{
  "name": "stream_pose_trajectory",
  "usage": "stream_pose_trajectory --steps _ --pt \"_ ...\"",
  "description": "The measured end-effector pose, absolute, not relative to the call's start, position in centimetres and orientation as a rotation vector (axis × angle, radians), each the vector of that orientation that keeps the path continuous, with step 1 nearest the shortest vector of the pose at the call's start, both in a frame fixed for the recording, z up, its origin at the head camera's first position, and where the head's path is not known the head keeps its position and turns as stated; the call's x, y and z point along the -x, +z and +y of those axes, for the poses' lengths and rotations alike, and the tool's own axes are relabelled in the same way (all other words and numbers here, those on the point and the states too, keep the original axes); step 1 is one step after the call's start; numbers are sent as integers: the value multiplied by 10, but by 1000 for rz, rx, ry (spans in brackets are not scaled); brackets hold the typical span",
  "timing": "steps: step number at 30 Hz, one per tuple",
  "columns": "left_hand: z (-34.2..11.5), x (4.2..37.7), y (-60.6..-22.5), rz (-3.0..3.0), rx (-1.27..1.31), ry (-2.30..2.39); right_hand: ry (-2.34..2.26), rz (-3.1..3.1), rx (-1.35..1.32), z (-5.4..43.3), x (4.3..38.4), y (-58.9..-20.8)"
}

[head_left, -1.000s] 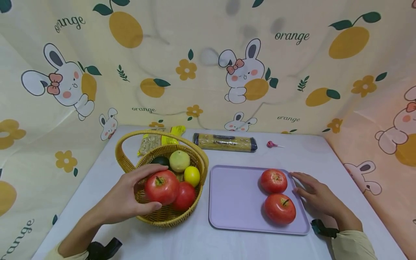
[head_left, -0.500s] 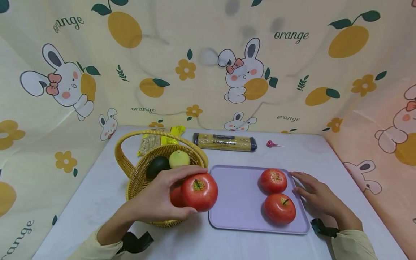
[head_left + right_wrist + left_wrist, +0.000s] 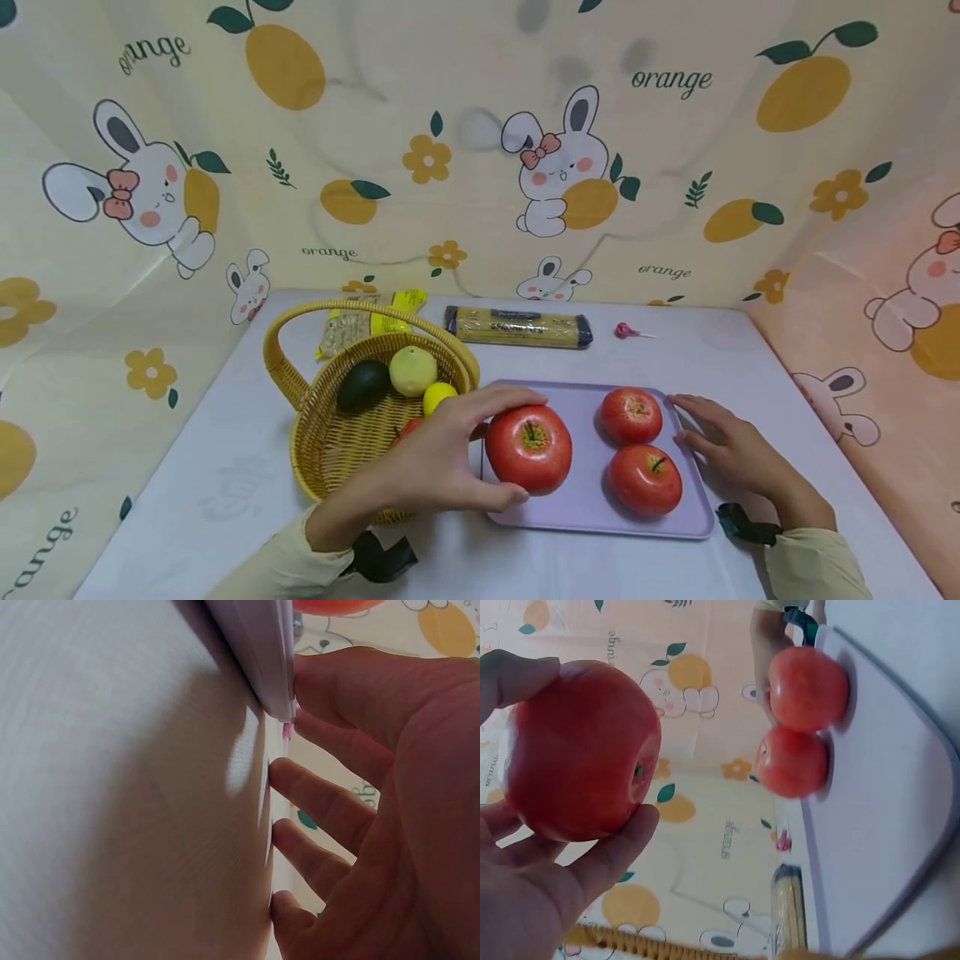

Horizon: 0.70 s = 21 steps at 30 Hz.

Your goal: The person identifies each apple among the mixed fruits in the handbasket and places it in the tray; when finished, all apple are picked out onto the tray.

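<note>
My left hand (image 3: 442, 458) grips a red apple (image 3: 529, 450) between thumb and fingers, over the left part of the lilac tray (image 3: 547, 512). In the left wrist view the held apple (image 3: 585, 750) fills the grasp, its stem end turned toward the tray side. Two more red apples, a far one (image 3: 632, 416) and a near one (image 3: 645, 481), sit on the tray's right half. My right hand (image 3: 742, 458) rests at the tray's right edge with fingers loosely extended. The right wrist view has its thumb at the tray rim (image 3: 281, 697) and fingertips (image 3: 283, 769) on the tabletop.
Left of the tray stands a wicker basket (image 3: 300, 442) with a tall handle, holding an avocado (image 3: 363, 386), a pale green round fruit (image 3: 412, 371), a lemon (image 3: 438, 397) and a partly hidden red fruit. Behind lie a yellow bag (image 3: 345, 329), a spaghetti pack (image 3: 517, 327) and a lollipop (image 3: 624, 331).
My left hand has carried the apple rightward, from above the basket to over the tray's left part. The right hand and the two apples on the tray stay put.
</note>
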<state>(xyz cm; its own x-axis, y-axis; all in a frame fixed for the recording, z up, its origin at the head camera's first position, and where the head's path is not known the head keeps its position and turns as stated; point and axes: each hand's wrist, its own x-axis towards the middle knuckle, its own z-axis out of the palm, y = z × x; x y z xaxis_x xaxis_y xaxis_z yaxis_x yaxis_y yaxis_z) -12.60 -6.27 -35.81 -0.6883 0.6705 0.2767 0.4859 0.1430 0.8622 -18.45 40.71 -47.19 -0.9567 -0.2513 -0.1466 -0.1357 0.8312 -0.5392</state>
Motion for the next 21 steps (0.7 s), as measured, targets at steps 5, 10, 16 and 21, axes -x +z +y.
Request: stream_pose_trajectory --steps 5,10,16,21 --pt "-45 129 -361 2247 -1190 1548 -799 2801 295 408 184 -472" --pt "-29 130 -366 2263 -1163 1545 -797 2793 280 407 183 -472" --pt "-10 135 -372 2310 -1051 1570 -791 2795 272 406 183 -472" --pt "3 140 -377 2372 -974 1596 -793 2804 280 406 184 -471"
